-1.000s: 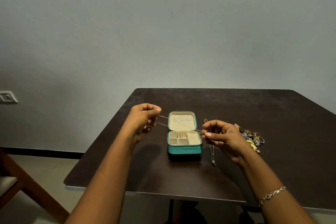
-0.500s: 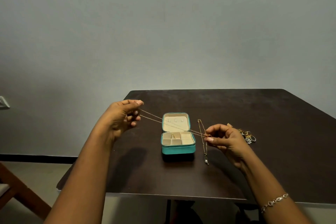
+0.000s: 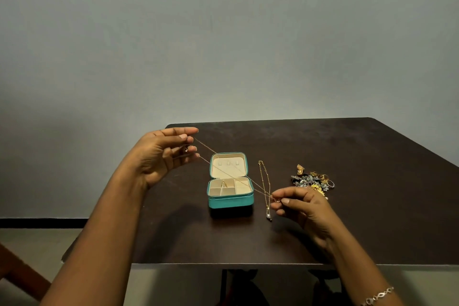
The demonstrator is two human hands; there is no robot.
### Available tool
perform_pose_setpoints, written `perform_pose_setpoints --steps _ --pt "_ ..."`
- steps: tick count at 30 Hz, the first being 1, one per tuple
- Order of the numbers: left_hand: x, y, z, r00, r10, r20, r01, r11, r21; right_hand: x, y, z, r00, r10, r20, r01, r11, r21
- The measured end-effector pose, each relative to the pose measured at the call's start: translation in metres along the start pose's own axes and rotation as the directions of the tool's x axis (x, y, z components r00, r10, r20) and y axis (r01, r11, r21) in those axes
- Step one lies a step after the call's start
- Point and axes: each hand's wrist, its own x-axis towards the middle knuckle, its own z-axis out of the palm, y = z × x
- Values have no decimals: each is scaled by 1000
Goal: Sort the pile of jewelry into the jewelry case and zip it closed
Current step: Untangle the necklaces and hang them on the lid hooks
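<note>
Diagonally, the chain (image 3: pixel 204 159) pinched in left grip (image 3: pixel 161 156) and right grip (image 3: pixel 304 206) crosses the open case (image 3: pixel 231 201) and loose necklace (image 3: pixel 263 176).

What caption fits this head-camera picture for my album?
Left hand and right hand stretch a thin chain over the open teal jewelry case, jewelry pile beside it.
</note>
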Motion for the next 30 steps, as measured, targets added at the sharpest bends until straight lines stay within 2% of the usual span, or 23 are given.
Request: perform_pose_setpoints --steps 7,11,16,21,26,30 --pt "-5 4 7 998 36 58 -42 993 108 -13 9 -1 1000 -9 10 9 999 48" --pt "-9 6 13 994 40 105 -48 996 71 -14 15 0 1000 -10 -16 11 997 80" --pt "-14 10 22 986 63 153 -82 989 121 -14 20 1 999 -45 -3 45 996 79" --pt "-23 14 39 971 122 204 -160 971 178 -13 23 -3 994 -105 38 106 994 -16" --pt "-26 13 57 951 155 269 -220 948 230 -15 23 -11 971 -192 142 219 952 -215" --pt "-12 15 67 963 169 213 -221 942 253 -17 24 -19 967 -211 145 244 929 -278"
